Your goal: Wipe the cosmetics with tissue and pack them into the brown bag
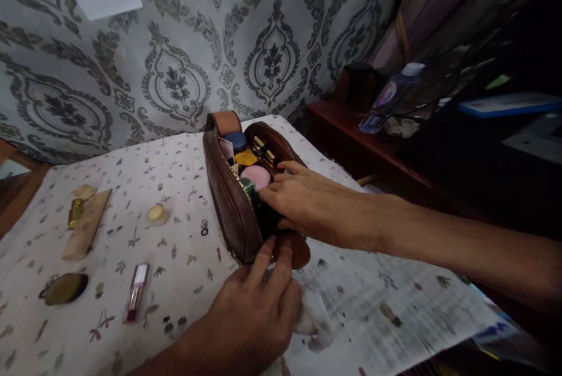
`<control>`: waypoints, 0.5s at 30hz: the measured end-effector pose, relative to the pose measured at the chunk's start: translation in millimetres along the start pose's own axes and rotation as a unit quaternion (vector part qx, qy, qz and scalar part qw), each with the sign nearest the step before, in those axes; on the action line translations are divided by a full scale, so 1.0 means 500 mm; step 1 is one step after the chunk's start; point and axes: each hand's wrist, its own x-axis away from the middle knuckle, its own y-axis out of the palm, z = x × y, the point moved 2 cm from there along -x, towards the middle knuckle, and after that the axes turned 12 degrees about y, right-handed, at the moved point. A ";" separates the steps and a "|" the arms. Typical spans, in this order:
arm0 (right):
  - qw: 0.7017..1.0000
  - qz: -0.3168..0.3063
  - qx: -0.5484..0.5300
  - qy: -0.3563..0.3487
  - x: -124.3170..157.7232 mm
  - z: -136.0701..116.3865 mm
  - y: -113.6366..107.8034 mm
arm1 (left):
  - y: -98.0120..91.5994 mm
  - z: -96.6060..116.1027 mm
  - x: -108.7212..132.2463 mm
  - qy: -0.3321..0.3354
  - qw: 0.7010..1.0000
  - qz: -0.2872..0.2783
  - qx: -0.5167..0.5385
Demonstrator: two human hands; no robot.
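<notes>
A brown leather makeup bag (pixel 232 206) lies unzipped on the cloth, its mouth gaping. At its near end my left hand (pixel 263 306) has its fingertips over the edge, by the brown end tab (pixel 299 252). From the right, my right hand (pixel 302 194) reaches over the bag's side, fingers apart and dipping into the opening; some fingertips are hidden, and I see nothing held. Inside are a pink round case (pixel 256 177), a dark blue round lid (pixel 236 141), a yellow-gold disc (pixel 246 157), gold-and-black tubes (pixel 264 150) and a green item (pixel 248 184).
On the patterned cloth (pixel 175 282) to the left lie a beige tube (pixel 88 226), a small gold bottle (pixel 75 212), a cream-lidded jar (pixel 157 214), a dark oval item (pixel 67 289) and a lip gloss (pixel 137 293). A clear bottle (pixel 390 98) stands on the red-brown ledge (pixel 342 130).
</notes>
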 end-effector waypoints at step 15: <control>0.973 0.182 -0.138 0.023 0.141 -0.031 0.080 | -0.030 -0.037 0.015 0.028 0.998 0.048 0.021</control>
